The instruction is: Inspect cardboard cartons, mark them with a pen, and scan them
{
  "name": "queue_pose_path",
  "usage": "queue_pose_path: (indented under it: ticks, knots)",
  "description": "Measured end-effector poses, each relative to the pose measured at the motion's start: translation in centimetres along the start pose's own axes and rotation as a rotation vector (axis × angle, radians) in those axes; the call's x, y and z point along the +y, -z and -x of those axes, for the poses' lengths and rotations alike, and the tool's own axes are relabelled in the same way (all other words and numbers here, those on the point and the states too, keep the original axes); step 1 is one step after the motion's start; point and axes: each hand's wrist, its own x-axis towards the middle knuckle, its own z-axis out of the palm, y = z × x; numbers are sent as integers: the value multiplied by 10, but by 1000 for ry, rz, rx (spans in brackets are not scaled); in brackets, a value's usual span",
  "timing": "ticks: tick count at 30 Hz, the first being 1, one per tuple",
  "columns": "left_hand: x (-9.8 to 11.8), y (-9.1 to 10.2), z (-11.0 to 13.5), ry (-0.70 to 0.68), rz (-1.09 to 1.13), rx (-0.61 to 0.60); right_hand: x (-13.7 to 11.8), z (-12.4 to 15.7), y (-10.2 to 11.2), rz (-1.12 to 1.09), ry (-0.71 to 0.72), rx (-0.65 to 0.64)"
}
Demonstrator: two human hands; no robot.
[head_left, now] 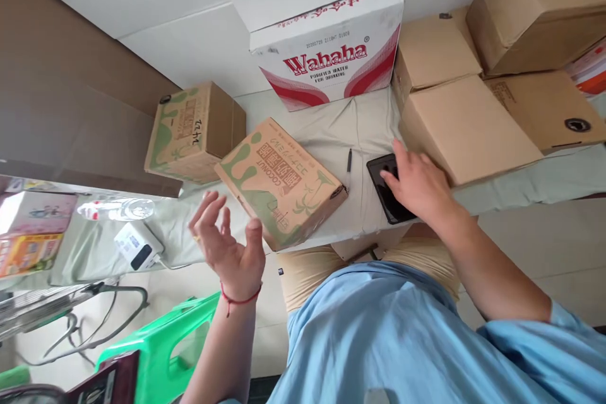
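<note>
My left hand (230, 240) is raised in front of the near left edge of a coconut carton (279, 183), palm up with its fingers apart and holding nothing. A red string circles that wrist. Over a black smartphone (386, 192), which lies flat on the cloth, rests my right hand (419, 183). Its fingers are spread and the thumb is over the screen; I cannot tell whether the thumb touches the glass. Between the carton and the phone lies a dark pen (349, 161).
Behind stands a white and red Wahaha water box (331, 57). A second coconut carton (189, 132) is at left, and plain cardboard boxes (466, 126) are stacked at right. A white device (137, 245), a plastic bottle (116, 209) and a green stool (156, 341) are on my left.
</note>
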Motion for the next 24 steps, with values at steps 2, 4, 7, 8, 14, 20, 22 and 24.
queue_pose_path:
  ticks: [2, 4, 7, 8, 14, 20, 22, 24]
  knots:
    - [-17, 9, 28, 125, 71, -21, 9, 36, -9, 47, -70, -36]
    - [-28, 11, 52, 211, 135, -111, 14, 67, -23, 85, -67, -26]
    - [-36, 0, 65, 223, 185, -211, 12, 91, -44, 104, -66, 60]
    - [-38, -5, 63, 207, 185, -225, 9, 93, -48, 102, -75, 85]
    - [-51, -22, 19, 157, 204, -279, -9, 81, -55, 125, -112, 118]
    - [-54, -23, 27, 205, 168, -174, -3, 63, -53, 105, -228, 74]
    - [-54, -22, 38, 251, 166, -124, 3, 59, -52, 65, -253, 55]
    - [-55, -19, 47, 287, 167, -103, 8, 57, -52, 30, -254, 32]
